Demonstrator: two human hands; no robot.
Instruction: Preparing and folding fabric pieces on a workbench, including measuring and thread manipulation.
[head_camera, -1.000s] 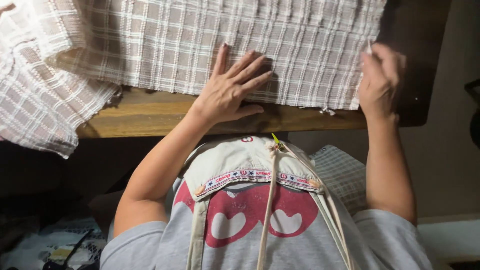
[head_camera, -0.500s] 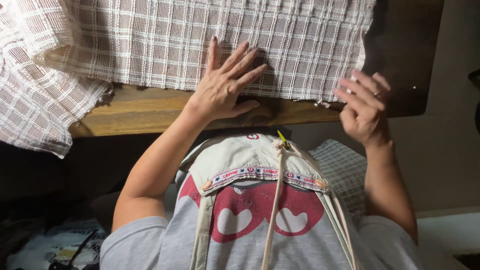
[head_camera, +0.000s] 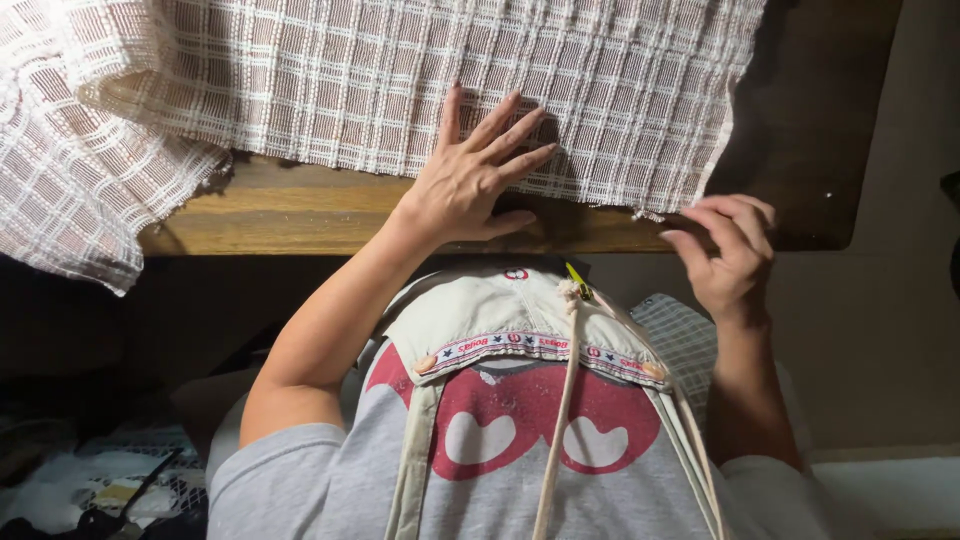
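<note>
My left hand (head_camera: 470, 180) lies flat, fingers spread, on the checked cloth (head_camera: 420, 80), whose long edge runs sideways beneath my fingertips. My right hand (head_camera: 735, 255), fingers loosely curled and empty, hovers just below the cloth's frayed corner (head_camera: 650, 210) at the table (head_camera: 300, 215) edge.

The cloth (head_camera: 400, 90) lies on the table (head_camera: 300, 210), left hand (head_camera: 470, 180) on it, right hand (head_camera: 730, 255) beside its corner.

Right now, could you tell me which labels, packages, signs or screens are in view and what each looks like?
Printed ribbon trim: a narrow white band with small red and blue marks, sewn across the beige apron bib on the person's chest.
Round red badge: at the bib's top edge.
No packages, signs or screens.
</note>
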